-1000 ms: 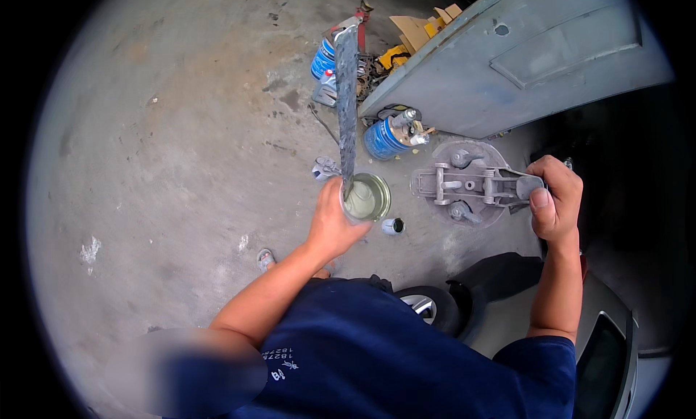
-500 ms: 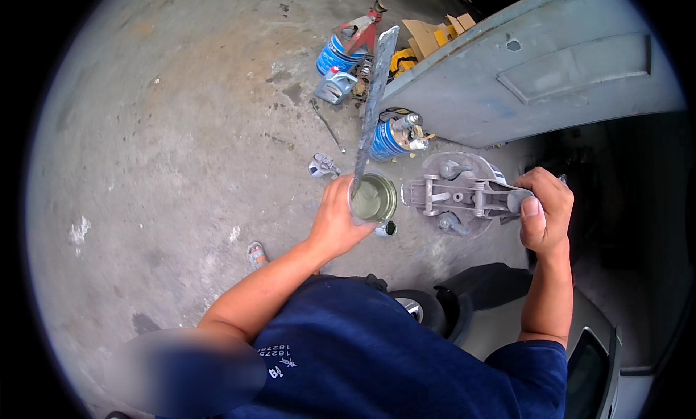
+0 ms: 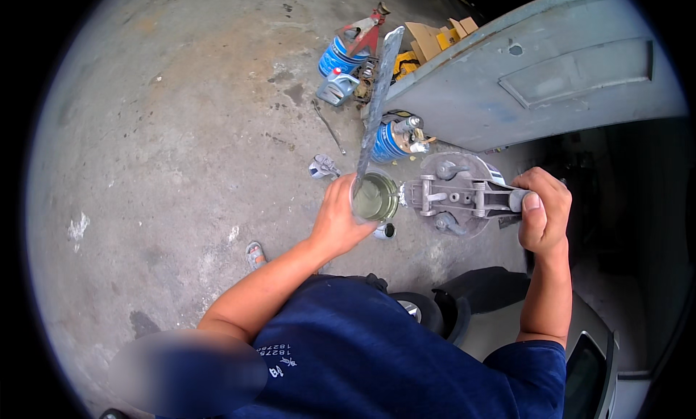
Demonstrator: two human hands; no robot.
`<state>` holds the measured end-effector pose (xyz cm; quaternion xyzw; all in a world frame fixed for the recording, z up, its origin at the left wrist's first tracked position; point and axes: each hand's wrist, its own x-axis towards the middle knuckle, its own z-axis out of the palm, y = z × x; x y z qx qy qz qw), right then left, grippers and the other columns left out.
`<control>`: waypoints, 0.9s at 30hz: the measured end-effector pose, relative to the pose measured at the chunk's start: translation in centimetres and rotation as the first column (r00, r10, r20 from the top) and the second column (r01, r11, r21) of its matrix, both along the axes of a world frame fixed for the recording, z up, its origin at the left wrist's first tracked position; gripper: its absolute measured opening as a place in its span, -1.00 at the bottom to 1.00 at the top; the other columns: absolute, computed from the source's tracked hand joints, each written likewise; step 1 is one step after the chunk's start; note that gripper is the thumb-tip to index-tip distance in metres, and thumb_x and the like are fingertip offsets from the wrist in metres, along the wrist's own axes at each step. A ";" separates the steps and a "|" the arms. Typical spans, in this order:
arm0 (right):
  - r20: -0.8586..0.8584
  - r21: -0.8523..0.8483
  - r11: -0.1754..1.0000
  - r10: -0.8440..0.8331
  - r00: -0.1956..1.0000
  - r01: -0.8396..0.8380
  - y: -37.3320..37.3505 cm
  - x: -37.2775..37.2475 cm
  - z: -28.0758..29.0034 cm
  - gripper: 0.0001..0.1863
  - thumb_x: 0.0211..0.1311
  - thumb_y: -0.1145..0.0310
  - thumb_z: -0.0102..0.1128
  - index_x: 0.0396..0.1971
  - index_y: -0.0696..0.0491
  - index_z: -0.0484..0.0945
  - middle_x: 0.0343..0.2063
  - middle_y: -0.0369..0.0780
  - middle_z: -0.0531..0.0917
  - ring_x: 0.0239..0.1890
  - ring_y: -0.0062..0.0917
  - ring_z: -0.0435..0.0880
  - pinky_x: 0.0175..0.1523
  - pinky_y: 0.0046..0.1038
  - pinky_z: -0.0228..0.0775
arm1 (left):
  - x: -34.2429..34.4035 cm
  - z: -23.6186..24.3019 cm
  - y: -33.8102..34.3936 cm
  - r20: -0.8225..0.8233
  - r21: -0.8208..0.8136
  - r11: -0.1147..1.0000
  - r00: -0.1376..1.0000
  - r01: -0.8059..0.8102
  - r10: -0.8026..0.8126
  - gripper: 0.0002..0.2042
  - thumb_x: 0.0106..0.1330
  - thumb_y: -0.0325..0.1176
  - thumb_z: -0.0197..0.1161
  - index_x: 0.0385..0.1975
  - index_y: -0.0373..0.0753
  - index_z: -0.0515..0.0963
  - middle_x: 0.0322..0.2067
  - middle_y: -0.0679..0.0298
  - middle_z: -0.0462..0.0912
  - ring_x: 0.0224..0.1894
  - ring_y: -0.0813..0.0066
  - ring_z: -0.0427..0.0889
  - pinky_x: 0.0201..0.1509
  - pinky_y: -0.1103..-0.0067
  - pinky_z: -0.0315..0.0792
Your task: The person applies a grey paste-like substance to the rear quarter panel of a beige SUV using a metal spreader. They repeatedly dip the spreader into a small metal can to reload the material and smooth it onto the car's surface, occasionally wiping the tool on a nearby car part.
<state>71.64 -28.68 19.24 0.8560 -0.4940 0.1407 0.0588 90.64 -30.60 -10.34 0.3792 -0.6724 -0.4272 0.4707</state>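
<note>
Left hand (image 3: 342, 214): I have the fingers wrapped around a clear cup (image 3: 398, 194), above the concrete floor (image 3: 174, 172).
Right hand (image 3: 544, 210): I pinch, thumb on top, the lever end of a round grey disc (image 3: 467, 214) with two knobs, just right of the cup.
Cup contents: greenish liquid (image 3: 374, 196), a long dark stick (image 3: 375, 107) rising from it.
Small pot (image 3: 389, 231): dark inside, partly hidden from me by the cup.
Blue tins: one (image 3: 387, 145) beyond the disc, another (image 3: 336, 58) farther off, beside a grey jug (image 3: 338, 90).
Obstruction: the stick crosses my view of the nearer tin.
</note>
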 end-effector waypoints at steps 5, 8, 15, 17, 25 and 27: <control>-0.079 -0.019 0.999 -0.033 0.996 0.031 0.0 0.5 -0.2 -0.36 0.29 -0.16 -0.05 -0.54 0.22 0.48 -0.65 -0.13 0.43 -0.62 -0.34 0.44 -0.50 -0.41 0.21 | -0.1 -0.3 0.0 -0.025 -0.022 1.000 1.000 -0.019 0.018 -0.23 -0.14 -0.33 0.48 0.15 -0.38 0.29 0.11 -0.14 0.37 0.20 -0.17 0.34 0.30 0.19 0.26; -0.027 -0.011 1.000 -0.007 1.000 0.007 -0.4 0.5 -0.4 -0.36 0.15 -0.21 0.18 -0.55 0.20 0.49 -0.66 -0.13 0.42 -0.63 -0.26 0.43 -0.52 -0.37 0.25 | -0.1 -0.8 0.0 -0.014 -0.028 0.999 1.000 -0.021 0.021 -0.22 -0.14 -0.33 0.49 0.16 -0.38 0.28 0.12 -0.15 0.37 0.20 -0.18 0.34 0.31 0.19 0.26; -0.036 -0.007 1.000 -0.013 0.999 0.012 -0.3 1.0 -0.5 -0.54 0.18 0.03 0.12 -0.54 0.21 0.51 -0.66 -0.11 0.44 -0.63 -0.23 0.45 -0.50 -0.35 0.28 | 0.1 -0.6 0.3 -0.044 -0.019 0.998 0.997 -0.063 0.062 -0.25 -0.16 -0.36 0.50 0.12 -0.37 0.33 0.08 -0.14 0.39 0.18 -0.17 0.35 0.29 0.21 0.27; -0.025 0.002 1.000 -0.003 1.000 0.003 -0.2 1.1 -0.5 -0.62 0.17 0.15 0.07 -0.52 0.22 0.52 -0.66 -0.10 0.45 -0.63 -0.22 0.46 -0.49 -0.33 0.30 | 0.1 -0.6 0.2 -0.042 -0.028 0.998 0.998 -0.053 0.051 -0.27 -0.16 -0.37 0.49 0.11 -0.36 0.34 0.05 -0.11 0.40 0.15 -0.15 0.37 0.26 0.21 0.29; -0.010 -0.005 1.000 0.004 1.000 -0.004 0.1 1.0 -1.1 -0.65 0.19 0.18 0.06 -0.51 0.22 0.53 -0.66 -0.09 0.45 -0.63 -0.21 0.46 -0.49 -0.33 0.30 | 0.2 -1.0 0.2 -0.007 -0.023 1.000 1.000 -0.002 0.002 -0.15 -0.15 -0.37 0.53 0.21 -0.43 0.24 0.13 -0.11 0.38 0.21 -0.11 0.35 0.31 0.21 0.27; -0.024 -0.009 1.000 0.003 1.000 -0.003 0.2 0.9 -1.2 -0.54 0.19 0.03 0.12 -0.52 0.20 0.52 -0.66 -0.10 0.44 -0.63 -0.21 0.45 -0.50 -0.33 0.29 | 0.4 -1.0 0.4 -0.005 -0.022 1.000 1.000 0.007 -0.007 -0.15 -0.15 -0.37 0.53 0.21 -0.43 0.24 0.13 -0.12 0.37 0.22 -0.11 0.34 0.32 0.21 0.26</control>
